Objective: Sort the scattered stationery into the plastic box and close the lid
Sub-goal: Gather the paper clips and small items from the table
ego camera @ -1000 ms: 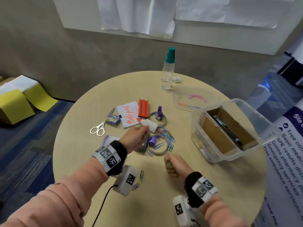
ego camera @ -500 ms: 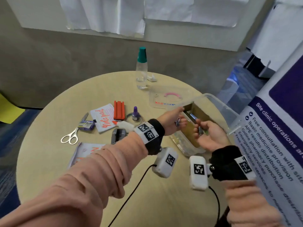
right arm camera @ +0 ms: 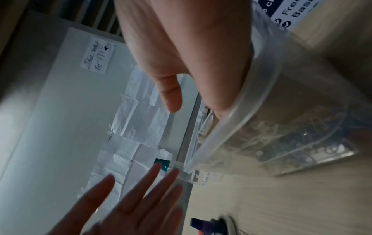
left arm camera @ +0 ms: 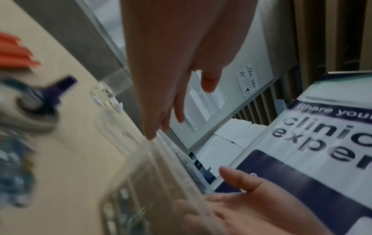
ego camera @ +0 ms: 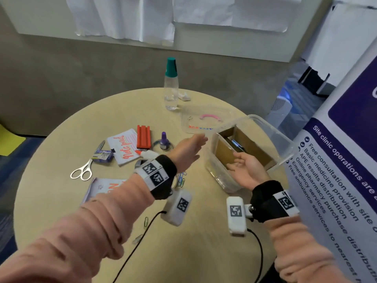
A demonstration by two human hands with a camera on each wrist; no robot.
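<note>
The clear plastic box stands open at the table's right, with a cardboard divider and a dark pen inside. My left hand hovers at the box's left rim, fingers straight and empty; the left wrist view shows those fingers above the rim. My right hand is palm up over the box's near end, relaxed and empty. In the right wrist view, paper clips lie inside the box. The lid lies flat behind the box.
Left of the box lie scissors, a staples box, a notepad, an orange pack, a purple bottle, a glue tube and loose clips. A water bottle stands at the back. A banner stands close on the right.
Both hands came from the clip pile to the box; half a second ago they pinched small items over it, and now both are spread and empty.
</note>
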